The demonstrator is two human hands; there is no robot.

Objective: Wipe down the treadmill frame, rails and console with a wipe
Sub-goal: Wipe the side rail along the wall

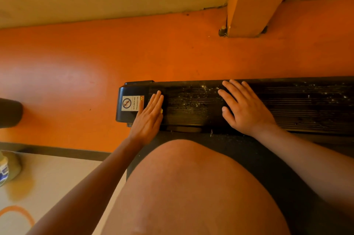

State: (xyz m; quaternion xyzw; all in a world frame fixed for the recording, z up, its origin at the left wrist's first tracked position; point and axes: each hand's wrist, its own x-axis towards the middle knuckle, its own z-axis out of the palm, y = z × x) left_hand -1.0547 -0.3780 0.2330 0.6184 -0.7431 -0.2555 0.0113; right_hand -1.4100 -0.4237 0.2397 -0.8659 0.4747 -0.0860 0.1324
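Main risk here: no wipe on show, so bare palms could just smear the pale grit over the black ribbed rail (193,106) instead of lifting it. If a wipe sits under a palm, can't tell from this view. Next worry: specks lie thick btwn the two hands and further right, and a push along the grooves may shove them off onto the orange floor (172,48) or the belt (239,148). Also the warning sticker (132,103) on the end cap (122,114): a wet rub could lift its edge, w/ fingers right at it. Pose: the person crouches, knee (191,186) over the belt, both arms reaching fwd. Left hand (148,117) lies flat at the rail's end, fingers straight and together, gripping nothing visible. Right hand (247,108) lies flat further along, fingers spread, thumb out, also holding nothing that shows.
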